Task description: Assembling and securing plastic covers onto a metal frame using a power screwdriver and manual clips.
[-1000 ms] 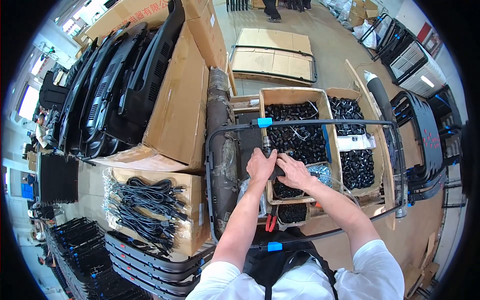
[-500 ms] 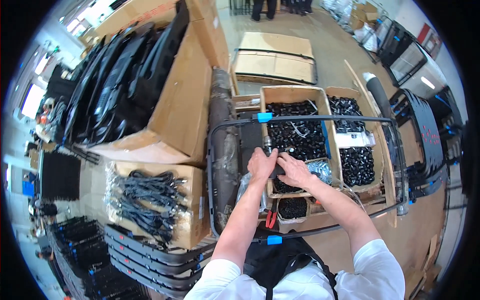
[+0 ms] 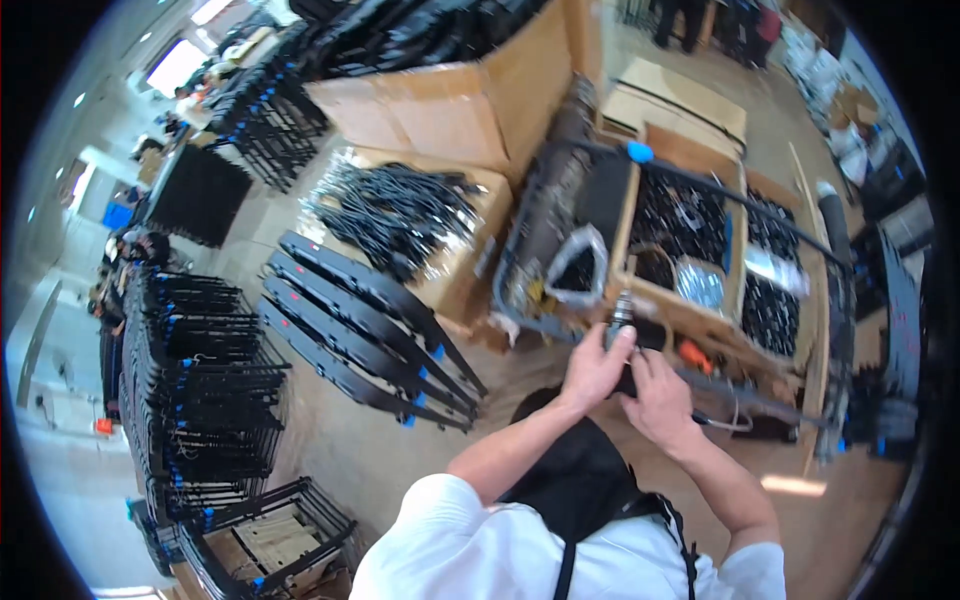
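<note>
Close in front of my body, both hands are closed around a dark power screwdriver with a ribbed metal nose (image 3: 623, 307), which points away from me. My left hand (image 3: 594, 368) wraps its left side, thumb along the top. My right hand (image 3: 658, 398) grips the right side; its palm hides part of the dark body. A thin cable or hose (image 3: 735, 424) shows beside my right wrist. Just beyond the tool, a black rectangular frame (image 3: 512, 250) with a blue clip (image 3: 640, 152) lies across open boxes of small black parts (image 3: 685, 225).
A plastic bag of dark parts (image 3: 578, 270) sits left of the boxes, and an orange-red handled tool (image 3: 693, 353) at their near side. To the left are a carton of bundled black cables (image 3: 400, 215), stacked curved black bars (image 3: 360, 325) and piled black frames (image 3: 200, 380).
The view has swung left. My hands have come back from over the box toward my body, still holding the screwdriver. The bars and piled frames on the left show more fully.
</note>
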`<control>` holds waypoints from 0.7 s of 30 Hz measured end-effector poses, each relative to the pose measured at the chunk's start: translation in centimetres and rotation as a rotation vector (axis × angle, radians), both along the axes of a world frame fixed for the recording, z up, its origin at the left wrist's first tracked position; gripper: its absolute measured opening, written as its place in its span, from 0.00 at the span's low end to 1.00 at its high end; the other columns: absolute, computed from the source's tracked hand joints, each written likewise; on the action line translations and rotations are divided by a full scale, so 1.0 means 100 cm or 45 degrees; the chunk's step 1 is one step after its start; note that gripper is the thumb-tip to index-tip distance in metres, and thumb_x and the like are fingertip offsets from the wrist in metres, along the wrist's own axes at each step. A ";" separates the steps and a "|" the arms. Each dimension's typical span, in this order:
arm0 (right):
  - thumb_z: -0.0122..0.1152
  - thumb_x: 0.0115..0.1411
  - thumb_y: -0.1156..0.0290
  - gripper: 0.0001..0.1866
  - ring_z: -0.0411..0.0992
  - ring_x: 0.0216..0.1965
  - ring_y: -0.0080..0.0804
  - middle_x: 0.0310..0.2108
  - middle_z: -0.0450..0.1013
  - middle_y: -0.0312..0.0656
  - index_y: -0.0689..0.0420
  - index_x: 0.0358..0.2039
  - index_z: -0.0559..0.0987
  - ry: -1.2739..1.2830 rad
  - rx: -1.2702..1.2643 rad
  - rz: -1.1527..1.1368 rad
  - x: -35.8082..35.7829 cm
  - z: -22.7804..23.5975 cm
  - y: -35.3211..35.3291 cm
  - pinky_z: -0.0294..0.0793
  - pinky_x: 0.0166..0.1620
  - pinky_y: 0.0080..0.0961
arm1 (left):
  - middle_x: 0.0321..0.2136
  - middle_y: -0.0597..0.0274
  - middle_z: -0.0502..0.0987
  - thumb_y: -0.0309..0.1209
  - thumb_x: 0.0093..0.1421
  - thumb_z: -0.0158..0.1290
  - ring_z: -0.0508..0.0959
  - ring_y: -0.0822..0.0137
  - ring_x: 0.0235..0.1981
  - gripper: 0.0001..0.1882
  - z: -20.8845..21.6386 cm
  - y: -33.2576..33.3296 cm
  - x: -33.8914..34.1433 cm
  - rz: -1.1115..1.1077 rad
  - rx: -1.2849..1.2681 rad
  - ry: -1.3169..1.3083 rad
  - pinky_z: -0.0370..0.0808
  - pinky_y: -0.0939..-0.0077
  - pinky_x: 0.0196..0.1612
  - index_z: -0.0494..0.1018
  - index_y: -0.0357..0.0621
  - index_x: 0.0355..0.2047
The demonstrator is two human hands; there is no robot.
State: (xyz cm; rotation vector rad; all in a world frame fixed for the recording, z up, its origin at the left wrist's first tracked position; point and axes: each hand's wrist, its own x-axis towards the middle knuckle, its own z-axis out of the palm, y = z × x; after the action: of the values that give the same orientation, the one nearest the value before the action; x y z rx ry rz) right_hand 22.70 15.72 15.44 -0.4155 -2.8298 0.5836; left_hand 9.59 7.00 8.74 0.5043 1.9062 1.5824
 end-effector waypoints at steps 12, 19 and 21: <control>0.75 0.51 0.64 0.41 0.78 0.46 0.54 0.43 0.75 0.54 0.61 0.64 0.67 -0.320 -0.271 0.055 0.079 -0.104 -0.142 0.80 0.48 0.47 | 0.30 0.63 0.77 0.52 0.71 0.56 0.74 0.70 0.34 0.25 -0.094 -0.160 0.080 0.107 -0.348 -0.101 0.73 0.68 0.40 0.76 0.37 0.37; 0.75 0.51 0.62 0.37 0.79 0.46 0.55 0.44 0.77 0.54 0.61 0.58 0.68 -0.239 -0.240 -0.051 0.040 -0.118 -0.132 0.81 0.47 0.49 | 0.28 0.60 0.79 0.57 0.70 0.54 0.76 0.67 0.32 0.28 -0.105 -0.139 0.034 0.066 -0.395 0.010 0.74 0.66 0.40 0.77 0.39 0.34; 0.74 0.52 0.62 0.37 0.79 0.46 0.56 0.44 0.77 0.54 0.61 0.58 0.68 -0.170 -0.252 -0.051 0.038 -0.122 -0.133 0.81 0.48 0.49 | 0.29 0.58 0.80 0.57 0.70 0.54 0.77 0.65 0.33 0.29 -0.101 -0.139 0.030 0.018 -0.387 -0.025 0.74 0.64 0.41 0.77 0.39 0.35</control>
State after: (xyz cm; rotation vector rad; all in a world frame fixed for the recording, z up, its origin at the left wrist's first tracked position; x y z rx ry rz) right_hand 26.50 2.46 3.23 -0.5644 -2.8916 0.8625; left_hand 12.56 -6.93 -1.31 0.3437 2.0904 1.2682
